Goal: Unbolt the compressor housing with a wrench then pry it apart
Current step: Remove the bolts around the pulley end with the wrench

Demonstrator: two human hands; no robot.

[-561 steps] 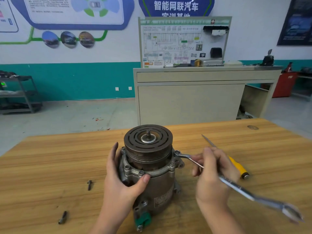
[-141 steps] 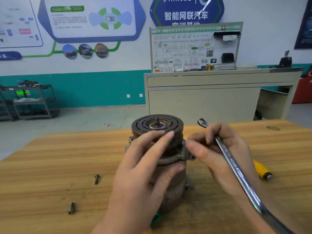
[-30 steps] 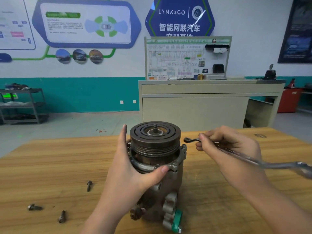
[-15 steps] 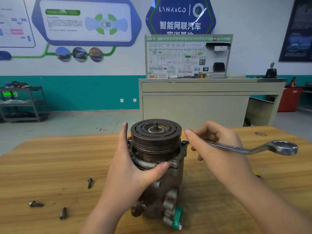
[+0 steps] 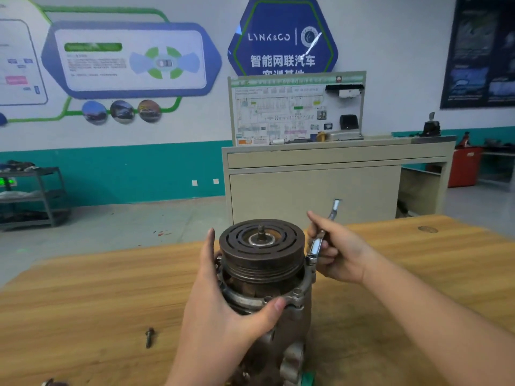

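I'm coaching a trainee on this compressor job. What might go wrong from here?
The wrench sits on a flange bolt close beside the pulley; if it slips, the right hand may strike the pulley. The loose bolt on the table might roll away. Only the left hand steadies the upright compressor, so it may tip.

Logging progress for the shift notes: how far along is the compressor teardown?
Partly unbolted. At least one removed bolt lies loose on the table. In hand: the left hand steadies the compressor while the right hand works the wrench on a flange bolt on the right side. The housing is not yet pried apart.
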